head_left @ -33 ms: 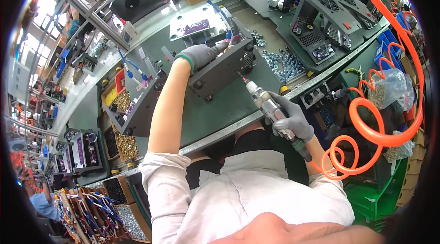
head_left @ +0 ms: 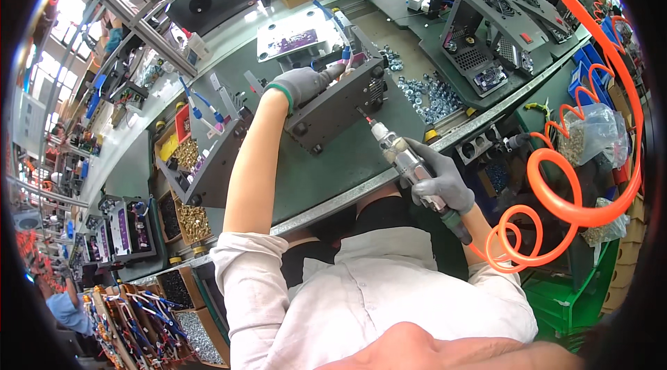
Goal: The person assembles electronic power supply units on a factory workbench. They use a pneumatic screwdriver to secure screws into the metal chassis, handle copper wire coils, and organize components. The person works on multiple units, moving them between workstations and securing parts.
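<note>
My left hand (head_left: 300,85), in a grey glove with a green cuff, grips the upper edge of a dark metal case (head_left: 330,118). The case stands tilted on the green work mat (head_left: 347,172), its face with round black feet toward me. Wrapped in my gloved right hand (head_left: 446,179) is an air screwdriver (head_left: 401,153) with a white nose. Its thin bit points up and left at the case's face, close to a hole; whether it touches I cannot tell. Beneath my left forearm lies another dark case (head_left: 221,161).
A coiled orange air hose (head_left: 577,214) loops at the right. Loose silver fasteners (head_left: 431,99) lie in a channel beyond the mat. Open dark cases (head_left: 479,43) stand at the far right. Brass-coloured parts (head_left: 193,223) fill a box at the left; a metal table edge (head_left: 340,204) runs before me.
The screwdriver has shifted very slightly up and left, its bit a little nearer the case's face. My left hand and the case look unmoved.
</note>
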`<state>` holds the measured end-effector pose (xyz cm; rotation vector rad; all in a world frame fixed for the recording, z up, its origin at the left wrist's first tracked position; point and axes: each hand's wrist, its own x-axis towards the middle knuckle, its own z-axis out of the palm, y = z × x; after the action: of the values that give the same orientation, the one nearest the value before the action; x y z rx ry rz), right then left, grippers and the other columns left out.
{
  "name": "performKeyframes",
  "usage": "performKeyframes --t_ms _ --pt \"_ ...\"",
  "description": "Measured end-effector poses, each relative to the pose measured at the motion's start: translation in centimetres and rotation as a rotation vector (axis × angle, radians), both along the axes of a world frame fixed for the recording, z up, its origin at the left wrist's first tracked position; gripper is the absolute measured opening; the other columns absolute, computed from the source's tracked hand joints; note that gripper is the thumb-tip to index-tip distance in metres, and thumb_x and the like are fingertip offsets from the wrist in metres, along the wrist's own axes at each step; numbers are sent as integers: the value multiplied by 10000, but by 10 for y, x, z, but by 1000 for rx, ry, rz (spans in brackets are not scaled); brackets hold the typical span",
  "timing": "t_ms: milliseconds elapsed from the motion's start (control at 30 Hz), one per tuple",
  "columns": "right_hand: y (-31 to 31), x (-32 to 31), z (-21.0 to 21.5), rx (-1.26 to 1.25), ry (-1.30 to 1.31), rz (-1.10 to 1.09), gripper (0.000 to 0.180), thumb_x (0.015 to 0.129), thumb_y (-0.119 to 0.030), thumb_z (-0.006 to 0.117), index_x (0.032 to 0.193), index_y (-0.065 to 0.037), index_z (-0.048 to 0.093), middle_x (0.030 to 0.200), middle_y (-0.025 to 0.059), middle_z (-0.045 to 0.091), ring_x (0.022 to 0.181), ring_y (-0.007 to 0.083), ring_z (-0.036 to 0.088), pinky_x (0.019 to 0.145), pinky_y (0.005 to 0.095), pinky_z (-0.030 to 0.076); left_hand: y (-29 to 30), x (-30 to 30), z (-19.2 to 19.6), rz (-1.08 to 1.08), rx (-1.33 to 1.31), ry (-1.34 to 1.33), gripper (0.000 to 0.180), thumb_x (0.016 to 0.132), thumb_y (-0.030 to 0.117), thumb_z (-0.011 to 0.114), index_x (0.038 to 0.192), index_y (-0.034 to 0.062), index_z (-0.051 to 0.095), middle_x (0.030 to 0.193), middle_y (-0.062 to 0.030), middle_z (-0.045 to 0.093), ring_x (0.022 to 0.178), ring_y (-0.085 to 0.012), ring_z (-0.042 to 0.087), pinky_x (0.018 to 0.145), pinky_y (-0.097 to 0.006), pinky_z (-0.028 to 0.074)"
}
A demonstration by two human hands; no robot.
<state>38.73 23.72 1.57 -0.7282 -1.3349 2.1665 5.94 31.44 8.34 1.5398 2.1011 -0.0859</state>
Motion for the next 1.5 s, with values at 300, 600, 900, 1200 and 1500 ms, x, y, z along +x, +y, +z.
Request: performKeyframes --t_ms 300,600,900,1200,1500 --pt "7 -16 1 -21 38 0 963 657 -154 734 1496 25 298 900 112 598 642 140 600 567 262 522 7 1 -8 -81 -9 100 808 959 699 247 1043 51 722 1004 -210 704 952 -348 674 880 -424 479" --pt "1 -29 10 -54 86 -41 955 656 -123 714 1492 45 284 915 125 599 641 157 616 561 257 526 -3 -50 -35 78 984 -761 186 979 108 522 1144 71 601 786 -107 654 700 -234 635 617 -300 513" --pt "-11 -8 4 -102 12 184 1016 633 -154 765 1512 4 283 962 127 610 673 155 624 588 264 540 -158 -5 -36 751 678 -2324 235 1020 247 527 1093 46 623 783 -33 634 494 -50 361 390 -177 287" --pt "-31 -25 8 -80 -15 376 1051 611 -179 823 1501 31 306 1075 147 632 795 141 635 669 265 537 -188 28 -104 797 589 -2307 264 1005 242 558 1187 59 610 837 -10 612 570 -71 394 411 -167 306" --pt "-41 -27 6 -97 -47 344 1064 594 -222 828 1496 26 321 1105 152 621 872 163 646 702 272 548 -195 36 -111 739 575 -2313 227 1013 201 540 1112 18 632 745 -22 620 536 -87 427 395 -185 303"
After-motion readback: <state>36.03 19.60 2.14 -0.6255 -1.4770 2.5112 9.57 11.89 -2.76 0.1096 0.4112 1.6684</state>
